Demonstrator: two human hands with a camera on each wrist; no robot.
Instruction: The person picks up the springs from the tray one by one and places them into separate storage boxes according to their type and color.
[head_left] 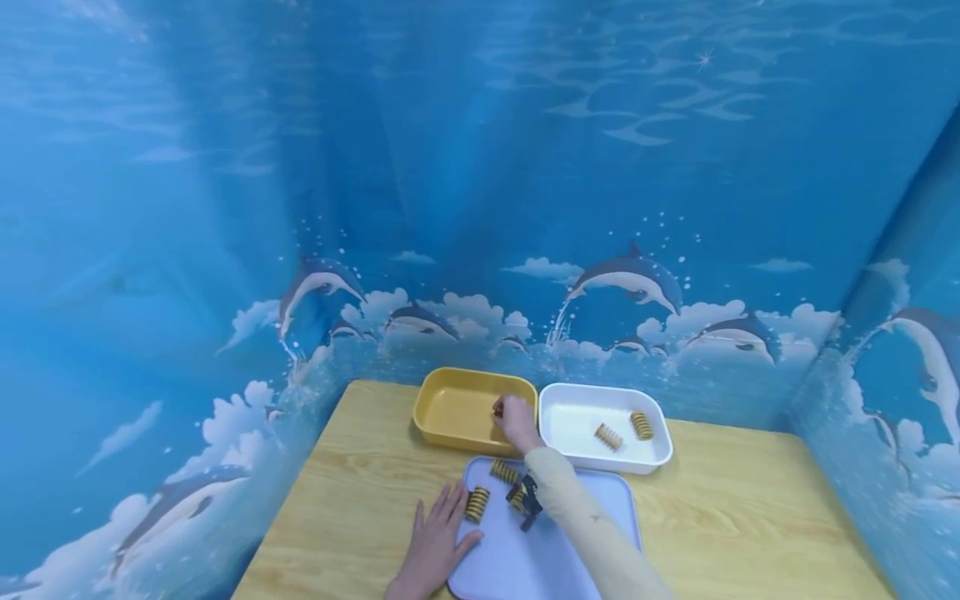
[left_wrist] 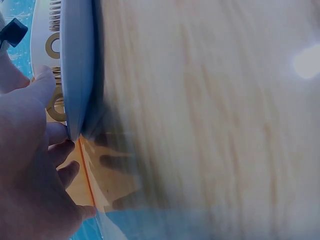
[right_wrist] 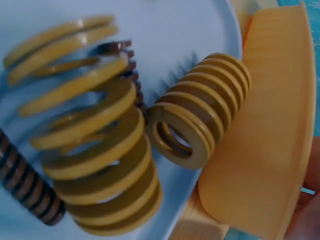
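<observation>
My right hand point(head_left: 516, 423) is inside the yellow bin point(head_left: 450, 372), fingers curled, pinching a small brown spring point(head_left: 498, 412) that is mostly hidden. My left hand point(head_left: 437, 537) rests at the left edge of the lavender tray point(head_left: 502, 567), fingers extended beside a yellow coil spring point(head_left: 477, 504). Another yellow spring point(head_left: 504, 472) lies near the tray's back edge; a third point(head_left: 517, 500) is partly covered by the right wrist. The right wrist view shows large yellow springs point(right_wrist: 200, 105) on the tray, with thinner brown springs point(right_wrist: 30, 182) beside them.
A white bin point(head_left: 581, 392) stands right of the yellow one, holding a pale copper-coloured spring point(head_left: 609, 436) and a yellow spring point(head_left: 641, 425). All sit on a wood-grain table point(head_left: 735, 500). A blue curtain point(head_left: 480, 167) with dolphins hangs behind and at both sides.
</observation>
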